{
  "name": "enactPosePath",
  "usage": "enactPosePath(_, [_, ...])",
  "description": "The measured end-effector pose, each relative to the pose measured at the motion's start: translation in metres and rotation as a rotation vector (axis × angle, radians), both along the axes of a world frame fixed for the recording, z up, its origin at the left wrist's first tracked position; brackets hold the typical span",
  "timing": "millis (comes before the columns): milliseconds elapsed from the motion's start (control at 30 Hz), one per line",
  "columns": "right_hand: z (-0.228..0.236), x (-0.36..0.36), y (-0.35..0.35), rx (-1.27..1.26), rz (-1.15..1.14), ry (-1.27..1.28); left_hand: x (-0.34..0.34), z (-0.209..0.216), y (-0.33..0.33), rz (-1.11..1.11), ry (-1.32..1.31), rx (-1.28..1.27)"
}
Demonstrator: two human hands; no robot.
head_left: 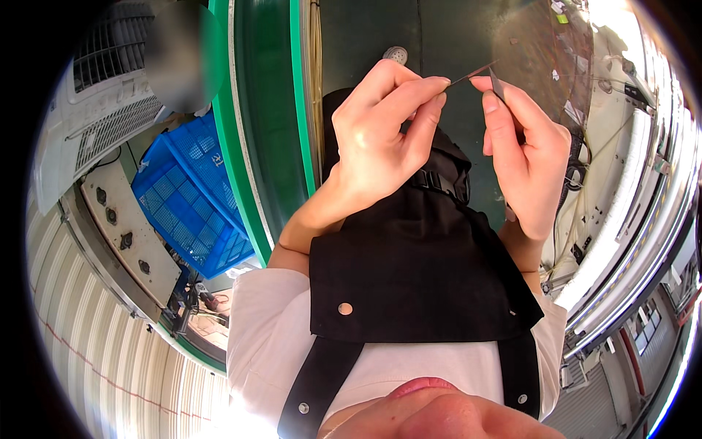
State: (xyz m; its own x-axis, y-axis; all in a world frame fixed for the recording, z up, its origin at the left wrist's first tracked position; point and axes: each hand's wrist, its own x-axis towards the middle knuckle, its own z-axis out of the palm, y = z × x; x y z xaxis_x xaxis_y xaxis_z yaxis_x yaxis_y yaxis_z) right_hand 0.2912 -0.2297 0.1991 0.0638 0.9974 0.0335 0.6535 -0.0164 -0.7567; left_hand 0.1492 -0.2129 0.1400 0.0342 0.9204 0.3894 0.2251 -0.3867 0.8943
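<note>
My left hand (387, 121) is closed in a pinch, thumb against forefinger, on one end of a thin dark strip (479, 71). The strip slants up and to the right, its free end close to my right fingertips. Between the thumb and forefinger of my right hand (526, 139) is a small dark flat piece with a pointed top (497, 85). Both hands are raised in front of my black apron (417, 278), with the fingertips a short way apart. Whether the strip touches the flat piece or my right forefinger, I cannot tell.
To the left runs a long green-edged conveyor-like surface (267, 95). Beyond it stand blue plastic crates (190, 197) and a white grilled housing (117, 124). Scraps lie on the dark green floor (468, 36). At the right are cables and a pale machine frame (610, 161).
</note>
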Motion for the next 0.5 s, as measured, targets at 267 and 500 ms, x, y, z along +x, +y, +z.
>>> enactPosePath(267, [-0.0020,0.0003,0.0004,-0.014,-0.003,0.001,-0.0005,-0.0050,0.0007,0.001,0.053,0.039])
enactPosePath(500, [-0.0030,-0.0003,-0.0009,-0.028,-0.011,0.016,0.0000,-0.0061,0.0010,-0.005,0.056,0.043])
